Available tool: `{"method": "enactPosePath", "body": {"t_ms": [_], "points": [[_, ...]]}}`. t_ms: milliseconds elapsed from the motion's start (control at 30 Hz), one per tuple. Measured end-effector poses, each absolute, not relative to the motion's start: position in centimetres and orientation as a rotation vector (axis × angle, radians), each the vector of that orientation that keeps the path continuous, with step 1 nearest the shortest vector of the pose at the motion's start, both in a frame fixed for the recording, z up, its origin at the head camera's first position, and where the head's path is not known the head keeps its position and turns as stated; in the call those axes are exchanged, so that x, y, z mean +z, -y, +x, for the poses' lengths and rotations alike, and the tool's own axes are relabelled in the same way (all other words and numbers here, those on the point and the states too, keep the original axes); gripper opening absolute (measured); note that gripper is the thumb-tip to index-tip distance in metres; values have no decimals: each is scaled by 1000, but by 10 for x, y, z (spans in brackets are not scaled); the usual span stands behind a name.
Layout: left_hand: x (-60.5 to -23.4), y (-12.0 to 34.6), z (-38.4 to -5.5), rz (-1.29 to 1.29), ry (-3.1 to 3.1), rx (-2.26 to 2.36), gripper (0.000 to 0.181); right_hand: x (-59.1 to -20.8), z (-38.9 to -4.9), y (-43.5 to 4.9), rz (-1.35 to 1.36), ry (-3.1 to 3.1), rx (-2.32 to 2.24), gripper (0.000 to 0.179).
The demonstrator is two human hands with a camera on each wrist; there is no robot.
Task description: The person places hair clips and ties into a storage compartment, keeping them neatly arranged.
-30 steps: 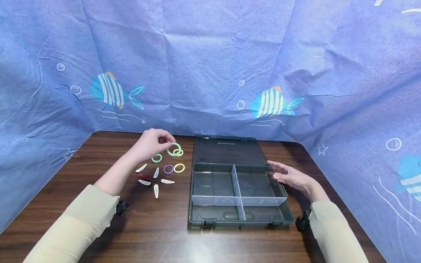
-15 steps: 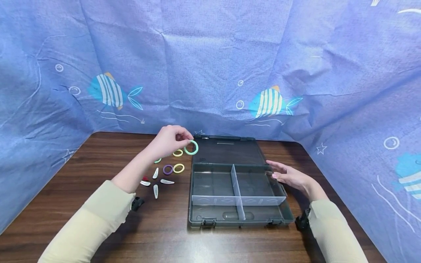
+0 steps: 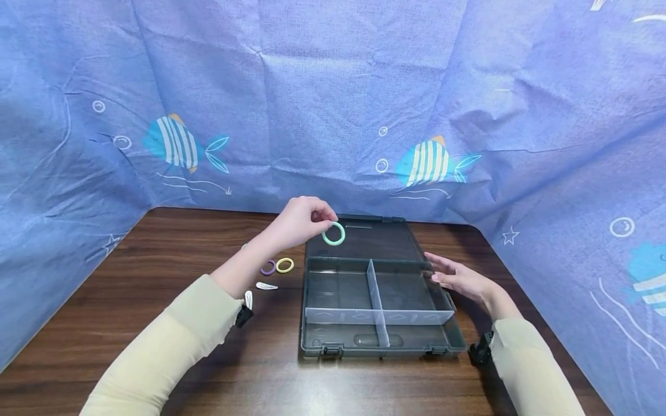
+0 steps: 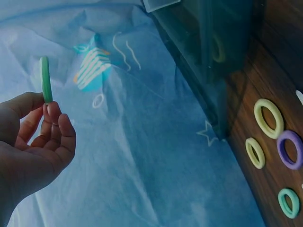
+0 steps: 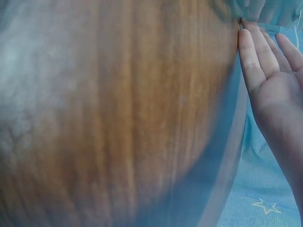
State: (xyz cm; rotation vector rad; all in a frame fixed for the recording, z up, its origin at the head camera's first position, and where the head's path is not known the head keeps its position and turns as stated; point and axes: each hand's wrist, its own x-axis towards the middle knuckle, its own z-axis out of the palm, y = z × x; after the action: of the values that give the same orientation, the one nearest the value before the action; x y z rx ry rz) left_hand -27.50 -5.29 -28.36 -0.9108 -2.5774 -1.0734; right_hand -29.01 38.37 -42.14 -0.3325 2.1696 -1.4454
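Note:
My left hand point(image 3: 304, 221) pinches a light green hair tie point(image 3: 344, 233) between thumb and fingertips, raised in front of the dark lid point(image 3: 385, 242) of a grey see-through organizer box point(image 3: 359, 351). In the left wrist view the same tie stands edge-on above the fingertips. The box lies with its lid swung back, and white dividers point(image 3: 416, 318) part it into several compartments. At the box's right side, my right hand point(image 3: 463, 281) has its fingers extended; in the right wrist view the fingertips reach the box's wall.
Left of the box lie a purple hair tie point(image 4: 281, 150), two yellow hair ties point(image 4: 258, 113), another green hair tie point(image 4: 282, 203) and white snap hair clips point(image 3: 267, 286). My left forearm hides other clips. A blue fish-print cloth point(image 3: 312, 115) hangs behind the wooden table point(image 3: 171, 254).
My left hand has carried the green hair tie rightward, from over the loose hair ties to in front of the lid. The right hand and the box have stayed put.

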Motion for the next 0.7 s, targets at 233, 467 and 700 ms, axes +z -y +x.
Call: {"method": "enactPosePath", "body": {"t_ms": [233,467,700], "points": [[-281,31,-282,-975,2617,-1100,9,-422,-289,-385,-358,-2156,-1455,67],[-279,5,-288,-1016,2657,-1167,9,-424,-290,-384,-383,-2125,-1468,66],[-277,-20,-293,-1077,2650,-1198,8,-422,-290,-384,-385,-2106,-1463,66]]}}
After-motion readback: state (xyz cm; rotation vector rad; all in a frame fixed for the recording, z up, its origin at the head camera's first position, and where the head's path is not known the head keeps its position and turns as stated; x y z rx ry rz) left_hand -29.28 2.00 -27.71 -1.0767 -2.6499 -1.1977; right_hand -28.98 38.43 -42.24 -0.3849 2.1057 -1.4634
